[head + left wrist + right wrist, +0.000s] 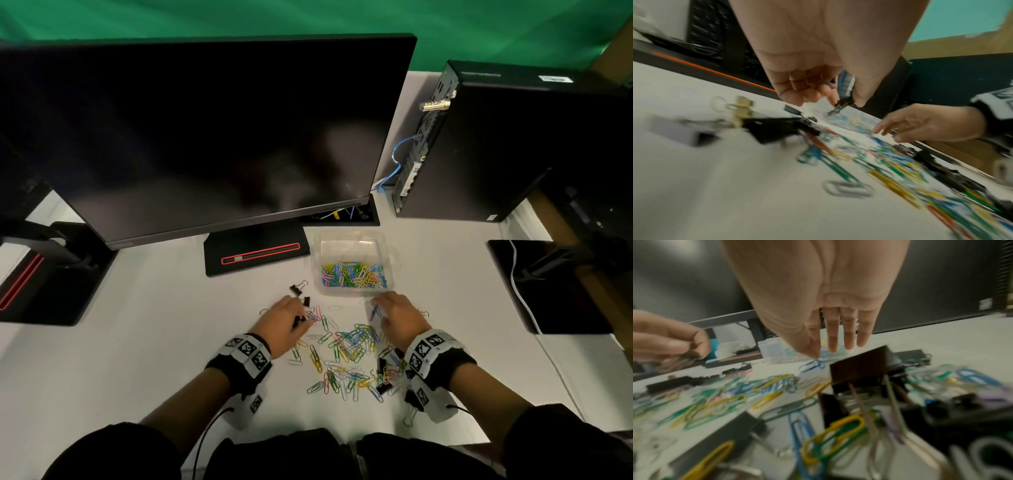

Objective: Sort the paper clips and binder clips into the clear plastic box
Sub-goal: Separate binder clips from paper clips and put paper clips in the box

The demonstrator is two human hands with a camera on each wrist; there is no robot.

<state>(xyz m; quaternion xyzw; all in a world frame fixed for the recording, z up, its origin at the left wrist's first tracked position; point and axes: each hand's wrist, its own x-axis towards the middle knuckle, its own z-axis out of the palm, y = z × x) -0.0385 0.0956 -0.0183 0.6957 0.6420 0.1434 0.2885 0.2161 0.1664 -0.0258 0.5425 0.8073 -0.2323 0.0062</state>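
Surface [164, 342]: white; fills the lower half of the head view, with a dark monitor [205, 137] across the upper left and a computer tower [534, 147] at upper right.
Clear plastic box [390, 260]: centre of the frame, just right of the monitor's foot; its near compartment already holds coloured paper clips, the far one looks empty.
Loose pile [349, 356]: paper clips with a few binder clips mixed in, spread lower centre between the two wrists; much is left to sort.
Left hand [286, 320]: left of the pile; fingers curled round small dark binder clips, one dangling from the fingertips in the left wrist view; two more binder clips [296, 290] lie just beyond it.
Right hand [399, 317]: fingers straight and together; thumb and forefinger tip appear to meet on a blue paper clip [812, 366], though whether it is truly pinched I cannot tell.
Key relation: the box lies directly beyond the right hand, its near wall just past the fingertips, so that hand is nearer; the blue clip's long axis runs roughly towards the box.
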